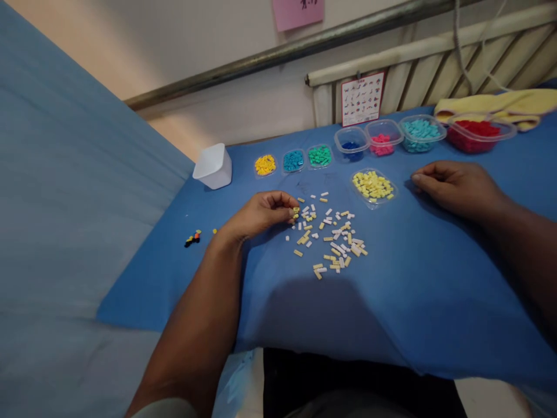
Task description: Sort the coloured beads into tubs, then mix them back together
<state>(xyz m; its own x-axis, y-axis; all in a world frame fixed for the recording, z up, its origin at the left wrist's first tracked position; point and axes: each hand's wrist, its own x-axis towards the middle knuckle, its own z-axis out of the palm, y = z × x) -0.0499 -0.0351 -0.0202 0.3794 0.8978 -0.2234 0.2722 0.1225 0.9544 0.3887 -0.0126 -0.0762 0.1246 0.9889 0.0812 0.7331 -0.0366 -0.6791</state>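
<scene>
My left hand (270,212) is closed in a pinch on a small yellow building brick (296,211), at the left edge of a loose pile. That pile of pale yellow and white bricks (341,248) lies scattered over the blue cloth. Just behind it stands a clear tub of light yellow bricks (373,186). To the right of this tub my right hand (452,184) rests near the cloth with its fingers curled together; whether anything is inside them is hidden.
Along the back stand small tubs of orange-yellow (265,165), blue (293,161) and green bricks (319,155), then tubs of navy, pink, turquoise and red bricks (474,134). A white container (213,166) is at the back left. Several black and coloured pieces (192,238) lie left. A yellow cloth (496,105) lies back right.
</scene>
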